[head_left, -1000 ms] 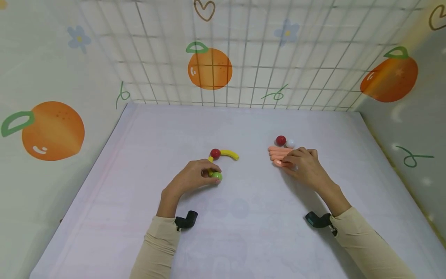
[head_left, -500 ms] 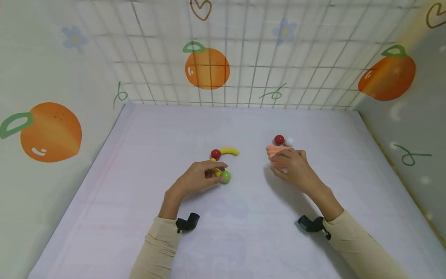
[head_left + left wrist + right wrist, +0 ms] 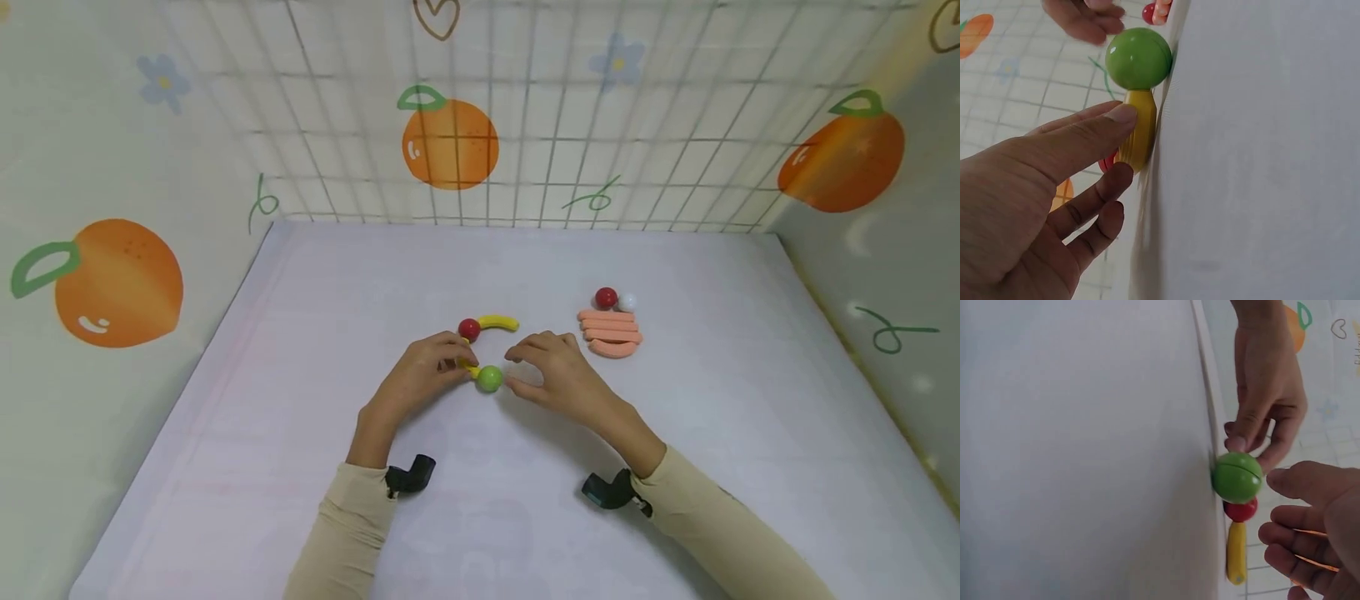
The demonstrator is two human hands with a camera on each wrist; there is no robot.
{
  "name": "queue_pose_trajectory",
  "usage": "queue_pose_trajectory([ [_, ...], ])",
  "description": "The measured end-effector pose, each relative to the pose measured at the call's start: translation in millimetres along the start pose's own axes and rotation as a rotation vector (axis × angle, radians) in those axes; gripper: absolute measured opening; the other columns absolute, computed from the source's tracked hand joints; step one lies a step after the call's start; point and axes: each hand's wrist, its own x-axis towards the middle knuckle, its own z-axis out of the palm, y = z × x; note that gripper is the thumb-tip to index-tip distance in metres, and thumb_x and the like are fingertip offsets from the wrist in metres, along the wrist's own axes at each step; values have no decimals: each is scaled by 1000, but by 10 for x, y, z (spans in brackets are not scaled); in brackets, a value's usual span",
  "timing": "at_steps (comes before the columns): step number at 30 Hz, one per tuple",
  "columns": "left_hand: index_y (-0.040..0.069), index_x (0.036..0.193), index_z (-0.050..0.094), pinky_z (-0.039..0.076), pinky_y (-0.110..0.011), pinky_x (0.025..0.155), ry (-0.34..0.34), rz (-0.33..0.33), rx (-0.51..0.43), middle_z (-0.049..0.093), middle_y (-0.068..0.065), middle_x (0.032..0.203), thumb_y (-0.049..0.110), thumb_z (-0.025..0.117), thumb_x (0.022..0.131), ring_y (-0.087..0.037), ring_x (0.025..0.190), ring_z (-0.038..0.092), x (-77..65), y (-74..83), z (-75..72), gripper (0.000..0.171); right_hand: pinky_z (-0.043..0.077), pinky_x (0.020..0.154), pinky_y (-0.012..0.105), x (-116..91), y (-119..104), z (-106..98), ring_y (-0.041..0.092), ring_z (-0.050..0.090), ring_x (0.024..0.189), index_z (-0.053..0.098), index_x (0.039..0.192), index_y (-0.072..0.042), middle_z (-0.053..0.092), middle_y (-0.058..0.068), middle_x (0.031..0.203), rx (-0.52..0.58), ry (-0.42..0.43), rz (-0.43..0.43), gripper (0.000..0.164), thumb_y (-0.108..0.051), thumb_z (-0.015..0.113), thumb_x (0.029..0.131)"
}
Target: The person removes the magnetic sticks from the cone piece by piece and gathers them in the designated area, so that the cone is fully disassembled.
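My left hand [image 3: 420,367] pinches a yellow curved piece like a toy banana [image 3: 1142,128] between thumb and fingers; much of it is hidden in the head view. A glossy green ball [image 3: 490,379] with a seam sits at that piece's near end. At the other end is a red ball [image 3: 469,330], from which a second yellow curved piece [image 3: 498,322] runs to the right. My right hand [image 3: 566,375] hovers just right of the green ball, fingers loosely curved with nothing in them. In the right wrist view its thumb is close to the ball.
Right of the hands, several pink sausage-like sticks [image 3: 611,325] lie in a stack of rows. Behind them are another red ball [image 3: 606,297] and a white ball [image 3: 627,302]. A wire grid [image 3: 555,158] behind printed cloth rises at the table's back.
My right hand has left the pink sticks and moved left to the green ball. My left hand's fingertips have shifted from the green ball to the yellow piece. The ball sits slightly farther right.
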Motion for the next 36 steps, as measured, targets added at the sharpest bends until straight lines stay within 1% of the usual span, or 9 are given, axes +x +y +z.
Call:
queue_pose_trajectory([
  [5,16,99,77,51,-30,78,0,-3,12,65,7,109,10,79,87,-12,86,58,-3,-10,-11,13,37,85,40,86,-41,150,20,59,109,73,111,-10,69,-1,108,3,-46,13,34,-30,81,85],
  [10,16,98,77,51,-30,79,-2,-18,18,65,8,108,11,79,87,-12,86,59,9,8,-22,12,37,83,39,125,-55,217,21,59,106,74,109,-10,69,0,106,-8,-34,-13,31,-28,82,85],
  [18,18,97,77,50,-29,79,4,-14,71,65,11,107,15,80,87,-10,87,59,8,17,-4,11,37,83,39,104,-71,246,18,57,100,75,103,-8,68,0,101,95,-9,-52,24,-18,82,83],
  [21,19,96,78,51,-29,80,13,-5,82,65,11,107,15,80,86,-11,88,60,8,13,16,11,37,83,38,71,-61,179,17,57,102,75,103,-10,68,-1,101,97,-1,-65,24,-18,82,82],
  [23,18,96,78,51,-30,81,19,4,82,65,10,107,14,80,86,-11,90,61,8,14,20,11,36,85,39,59,-46,82,16,57,104,75,104,-11,68,-2,103,105,13,-51,25,-19,82,82],
  [26,18,95,78,51,-32,83,27,6,79,65,10,106,14,80,86,-11,92,61,3,17,14,10,37,87,42,61,23,-94,17,58,104,75,105,-11,69,-2,104,105,60,-28,27,-20,84,81],
  [31,19,94,78,50,-33,88,19,-21,65,64,11,106,15,81,86,-10,96,60,2,12,8,9,41,84,44,89,237,-361,22,61,94,75,101,-9,70,1,99,89,143,-41,25,-14,85,79],
  [34,20,94,78,49,-33,89,4,-38,57,63,12,107,15,80,87,-10,98,59,0,12,16,9,39,81,43,102,383,-474,24,63,92,75,98,-8,71,2,97,56,174,-31,23,-11,86,78],
  [36,20,95,78,49,-33,90,-1,-47,52,63,12,108,15,80,87,-11,99,59,-5,17,23,9,35,79,43,110,468,-532,25,63,93,75,98,-8,71,4,97,34,181,-11,24,-11,86,77],
])
